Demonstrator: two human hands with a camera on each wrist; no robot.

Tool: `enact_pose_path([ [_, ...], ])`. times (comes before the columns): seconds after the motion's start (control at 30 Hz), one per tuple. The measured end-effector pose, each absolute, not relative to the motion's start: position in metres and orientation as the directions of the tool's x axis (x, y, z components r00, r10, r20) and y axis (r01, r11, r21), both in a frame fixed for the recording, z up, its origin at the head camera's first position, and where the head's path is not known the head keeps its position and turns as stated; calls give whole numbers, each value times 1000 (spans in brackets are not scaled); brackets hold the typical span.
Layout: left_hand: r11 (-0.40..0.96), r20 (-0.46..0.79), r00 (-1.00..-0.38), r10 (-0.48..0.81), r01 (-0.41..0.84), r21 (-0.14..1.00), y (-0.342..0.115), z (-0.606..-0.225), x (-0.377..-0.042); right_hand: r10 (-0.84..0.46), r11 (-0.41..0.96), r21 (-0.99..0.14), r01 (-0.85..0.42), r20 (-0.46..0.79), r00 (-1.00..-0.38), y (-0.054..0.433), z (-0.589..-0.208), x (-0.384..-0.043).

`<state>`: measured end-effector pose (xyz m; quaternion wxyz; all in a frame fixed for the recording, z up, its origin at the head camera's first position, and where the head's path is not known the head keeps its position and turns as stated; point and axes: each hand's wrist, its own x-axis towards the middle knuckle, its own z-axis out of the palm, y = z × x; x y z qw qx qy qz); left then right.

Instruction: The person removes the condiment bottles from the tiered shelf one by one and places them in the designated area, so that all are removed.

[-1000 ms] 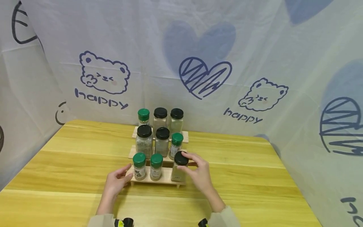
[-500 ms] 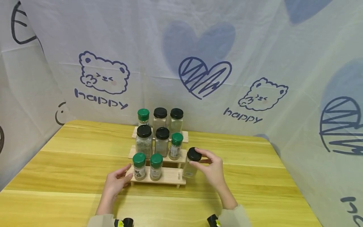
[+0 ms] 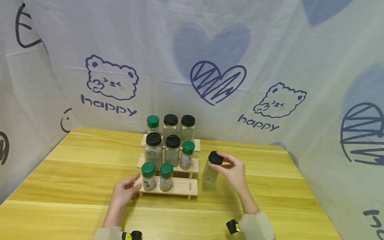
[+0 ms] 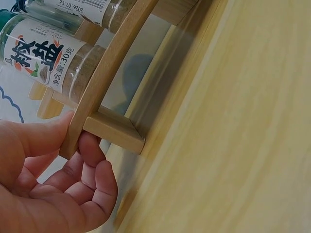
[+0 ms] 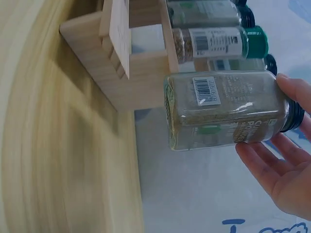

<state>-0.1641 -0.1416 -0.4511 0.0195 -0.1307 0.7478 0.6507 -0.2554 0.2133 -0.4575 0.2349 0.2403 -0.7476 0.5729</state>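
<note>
My right hand (image 3: 233,171) pinches a black-lidded glass spice jar (image 3: 211,170) near its lid, to the right of the tiered wooden rack (image 3: 181,187). In the right wrist view the jar (image 5: 226,109) hangs above the table, with a barcode sticker and greenish-brown powder inside. My left hand (image 3: 124,191) grips the left end of the rack's bottom shelf, thumb on top and curled fingers beneath, as the left wrist view shows. Two green-capped spice jars (image 3: 148,176) stand on that shelf, and its right end is bare.
On the rack's middle shelf are two black-lidded jars (image 3: 153,151) and a green-capped one (image 3: 187,155). The top shelf holds a green-capped jar (image 3: 153,123) and two black-lidded jars (image 3: 187,128). A printed white cloth (image 3: 168,90) hangs behind the wooden table (image 3: 270,186).
My right hand has lifted the black-lidded jar off the right end of the bottom shelf and carried it rightward, away from the rack. My left hand has stayed at the shelf's left end.
</note>
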Motion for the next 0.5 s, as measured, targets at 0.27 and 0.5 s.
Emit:
enact_pose_path([
  [0.27,113,-202,-968,-151,-220,969,-142,-450,-163,7,306,-845,-439,463,-886,184,-385,-221],
  [0.5,111,-203,-965,-169,-223,968,-142,-449,-163,10,259,-845,-467,486,-874,186,-395,-241],
])
